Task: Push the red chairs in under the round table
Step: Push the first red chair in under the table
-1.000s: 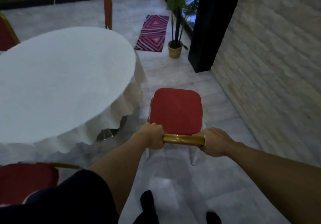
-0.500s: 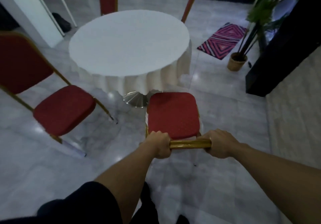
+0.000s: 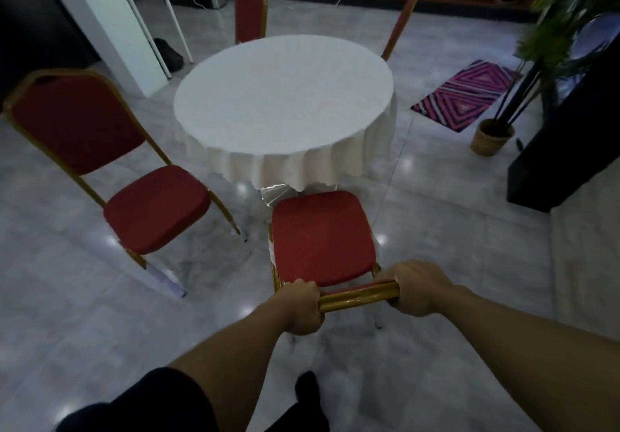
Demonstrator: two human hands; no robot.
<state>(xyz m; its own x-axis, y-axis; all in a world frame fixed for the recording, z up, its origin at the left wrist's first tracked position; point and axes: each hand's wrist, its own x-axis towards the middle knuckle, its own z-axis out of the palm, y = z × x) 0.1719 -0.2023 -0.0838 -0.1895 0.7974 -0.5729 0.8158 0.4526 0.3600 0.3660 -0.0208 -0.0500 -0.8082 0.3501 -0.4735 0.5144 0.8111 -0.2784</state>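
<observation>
— Where is the red-cushioned, gold-framed chair [image 3: 322, 235]?
— At six o'clock of the round white-clothed table [image 3: 283, 96], seat front just at the cloth's hem.
— And the hands?
— Left hand [image 3: 302, 307] and right hand [image 3: 419, 292] both clamped on its gold top rail [image 3: 357, 297].

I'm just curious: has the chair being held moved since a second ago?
Yes. The held chair has swung round to face the round table, its seat front now at the tablecloth's hem. Both the left hand and right hand grip its backrest.
</observation>
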